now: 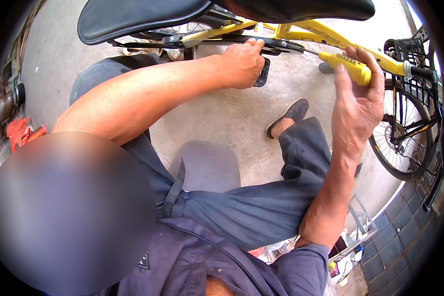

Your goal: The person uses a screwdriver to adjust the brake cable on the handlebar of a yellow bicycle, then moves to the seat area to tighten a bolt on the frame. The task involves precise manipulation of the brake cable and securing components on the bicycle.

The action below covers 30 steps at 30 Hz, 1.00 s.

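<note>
A yellow-framed bicycle point(320, 33) stands across the top of the head view. Along its side runs a black chain guard point(281, 44). My left hand point(244, 65) is closed over the guard, with its fingertips on the upper edge and the thumb side hidden. In my right hand point(357, 106) is a screwdriver point(349, 68) with a thick yellow handle, held between thumb and fingers. Its thin shaft points left to the front end of the guard; whether the tip touches a screw is too small to tell. A black pedal point(263, 73) shows just below my left hand.
Two black seats, a wide one point(143, 20) and another point(301, 9), overhang the work from above. At the right, another bicycle's wheel point(402, 130) stands close to my right forearm. A grey stool point(207, 165) is beneath me. Red items point(18, 132) lie at the far left.
</note>
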Available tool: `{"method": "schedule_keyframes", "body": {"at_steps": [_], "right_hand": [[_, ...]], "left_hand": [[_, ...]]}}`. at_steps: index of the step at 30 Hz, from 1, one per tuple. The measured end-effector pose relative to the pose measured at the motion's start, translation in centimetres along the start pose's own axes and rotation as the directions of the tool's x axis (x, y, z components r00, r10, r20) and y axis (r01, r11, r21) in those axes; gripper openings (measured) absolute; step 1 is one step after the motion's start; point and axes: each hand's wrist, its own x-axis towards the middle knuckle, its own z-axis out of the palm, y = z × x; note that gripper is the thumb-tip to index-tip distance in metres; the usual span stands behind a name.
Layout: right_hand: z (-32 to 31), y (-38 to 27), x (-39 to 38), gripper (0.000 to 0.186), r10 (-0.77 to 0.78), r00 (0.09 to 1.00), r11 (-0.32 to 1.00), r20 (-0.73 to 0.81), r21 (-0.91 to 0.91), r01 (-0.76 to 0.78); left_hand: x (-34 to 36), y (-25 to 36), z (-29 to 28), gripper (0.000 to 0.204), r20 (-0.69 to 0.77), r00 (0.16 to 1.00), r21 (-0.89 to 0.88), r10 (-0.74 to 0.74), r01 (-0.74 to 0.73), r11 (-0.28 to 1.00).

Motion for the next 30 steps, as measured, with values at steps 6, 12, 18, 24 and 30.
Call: {"method": "schedule_keyframes", "body": {"at_steps": [6,12,18,24,30], "right_hand": [[0.04,-0.42,-0.01,0.043,0.016,0.999,1.0,-0.034,0.011,-0.016],[-0.13,-0.63,-0.28,0.045,0.029,0.999,0.998,-0.03,0.062,-0.027],[-0.11,-0.53,-0.27,0.043,0.046,0.999,0.999,-0.006,-0.025,-0.046],[0.07,-0.54,-0.3,0.043,0.041,0.999,0.999,-0.007,-0.018,-0.041],[0.08,-0.41,-0.35,0.043,0.028,1.0,1.0,-0.013,-0.008,-0.028]], "left_hand": [[0.18,-0.19,-0.25,0.024,0.043,0.999,-0.028,0.0,0.001,1.0],[0.1,-0.04,-0.39,0.023,0.054,0.999,-0.036,-0.006,0.007,0.999],[0.07,0.09,-0.66,0.022,0.059,0.998,-0.036,-0.011,0.014,0.999],[0.03,0.08,-0.67,0.024,0.055,0.998,-0.038,-0.012,0.014,0.999],[0.02,0.13,-0.7,0.025,0.058,0.998,-0.033,-0.014,0.016,0.999]]}}
